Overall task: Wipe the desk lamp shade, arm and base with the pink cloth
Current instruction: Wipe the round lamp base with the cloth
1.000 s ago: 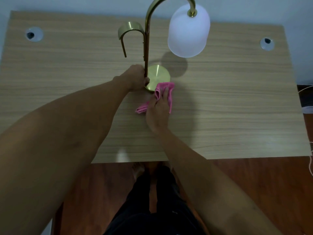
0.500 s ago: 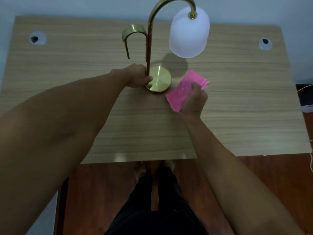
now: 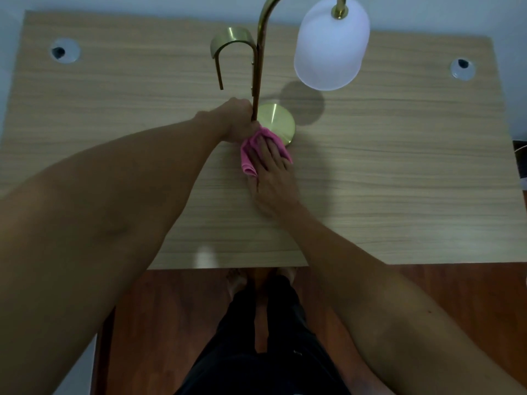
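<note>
While the left hand (image 3: 238, 121) wraps closed around the foot of the brass lamp arm (image 3: 258, 61), the right hand (image 3: 271, 169) presses the pink cloth (image 3: 249, 155) flat, fingers spread, against the near edge of the round brass base (image 3: 278, 121). Crumpled into soft folds, the cloth lies half on the base, half on the pale wood-grain worktop (image 3: 399, 166) just nearer the person than the base. Above the base, the arm curves over to a frosted white, dome-shaped shade (image 3: 330, 49) hanging beyond and to the right of it. A second, shorter brass hook (image 3: 228, 49) bends off the arm to the left of the base.
</note>
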